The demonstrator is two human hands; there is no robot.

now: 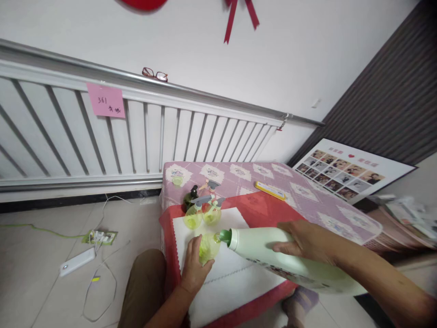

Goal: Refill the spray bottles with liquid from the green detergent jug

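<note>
My left hand (pixel 195 269) is wrapped round a small yellow-green spray bottle (pixel 208 248) without its spray head, on a white cloth (pixel 235 278). My right hand (pixel 303 241) grips a large pale green jug (pixel 259 243) by its upper side, tipped nearly level. The jug's green spout (pixel 224 236) meets the small bottle's mouth; whether liquid flows is too small to tell. Just behind stand two yellow-green spray bottles with grey heads, one on the left (pixel 194 217) and one on the right (pixel 212 213). A dark bottle (pixel 189 198) and a pinkish spray bottle (pixel 210 187) stand further back.
A red cloth (pixel 252 205) lies beneath the white one on a table with a purple patterned tablecloth (pixel 307 191). Near the back is a yellow-and-white box (pixel 270 190). A radiator (pixel 191 132) lines the wall. On the floor are a power strip (pixel 100 237) and cables.
</note>
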